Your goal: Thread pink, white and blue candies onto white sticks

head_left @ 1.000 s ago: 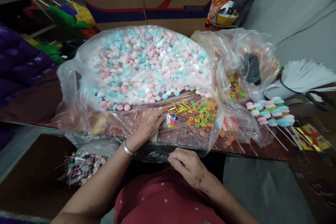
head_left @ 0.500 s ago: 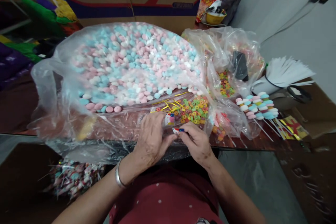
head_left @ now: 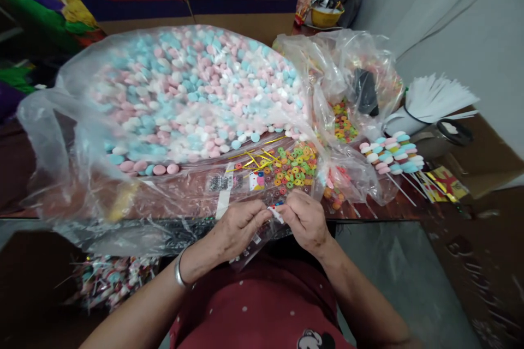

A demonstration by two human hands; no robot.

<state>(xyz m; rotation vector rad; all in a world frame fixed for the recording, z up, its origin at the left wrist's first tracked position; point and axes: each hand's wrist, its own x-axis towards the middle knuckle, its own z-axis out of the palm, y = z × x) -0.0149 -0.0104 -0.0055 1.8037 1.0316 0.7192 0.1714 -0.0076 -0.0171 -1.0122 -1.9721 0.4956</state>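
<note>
My left hand [head_left: 235,229] and my right hand [head_left: 306,223] meet at the table's front edge, fingers pinched on a small clear plastic bag [head_left: 254,244]. Its white, red and blue printed part shows between my fingertips; the rest hangs below my left hand. Just beyond lies another clear packet with a colourful label [head_left: 256,180] and a barcode. Colourful ring-shaped candies [head_left: 295,166] are spread near my right hand, with gold twist ties [head_left: 258,159] beside them. A big clear bag of pink, blue and white round candies [head_left: 200,92] fills the table behind.
Candy skewers on white sticks [head_left: 393,154] lie at the right, before a container of white sticks [head_left: 438,99] and a lidded mug [head_left: 444,139]. A large cardboard box [head_left: 172,27] stands behind. Below left is a box of wrapped candies [head_left: 117,281].
My left hand has dropped lower and closed on the bag beside my right hand. The bag now hangs toward my lap, and the labelled packet on the table has come into fuller view.
</note>
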